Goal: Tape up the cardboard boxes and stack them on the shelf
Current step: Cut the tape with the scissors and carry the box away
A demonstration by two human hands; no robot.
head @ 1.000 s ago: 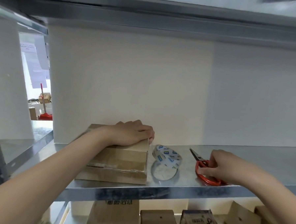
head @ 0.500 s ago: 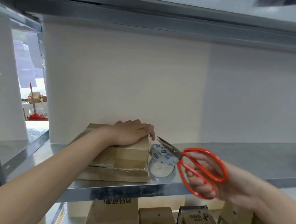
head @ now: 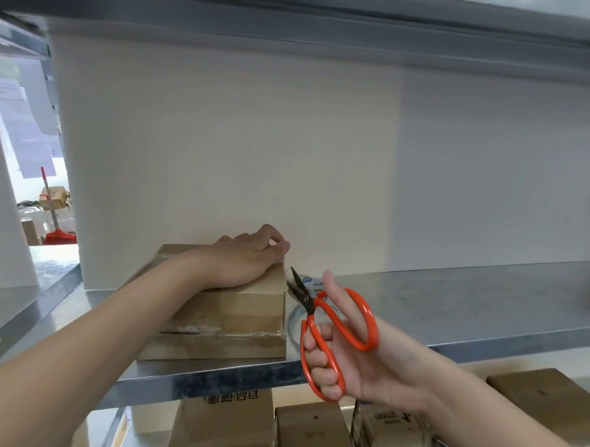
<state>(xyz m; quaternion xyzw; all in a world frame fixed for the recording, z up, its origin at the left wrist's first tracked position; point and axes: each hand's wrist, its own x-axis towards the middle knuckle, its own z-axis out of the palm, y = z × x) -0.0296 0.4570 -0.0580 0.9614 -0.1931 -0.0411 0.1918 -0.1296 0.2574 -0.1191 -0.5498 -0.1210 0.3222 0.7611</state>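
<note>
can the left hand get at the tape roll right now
Probably yes. The left hand rests on the cardboard box, and the tape roll sits just right of that box. The scissors in the right hand point their blades at the roll, so reach over the top.

The metal shelf (head: 453, 300) lies bare from the tape roll (head: 312, 283) rightward, front edge to back wall (head: 477, 171), which leaves wide room for a hand. Its left part is taken by a cardboard box (head: 230, 315) at the front edge, with the left hand (head: 247, 258) on its top. The tape roll stands just beside the box's right side. The right hand (head: 358, 360), gripping scissors (head: 329, 324), hangs before the front edge there, blades toward the roll. The upper shelf (head: 297, 25) caps the height — below, packed boxes (head: 221, 424) fill the lower level.
</note>
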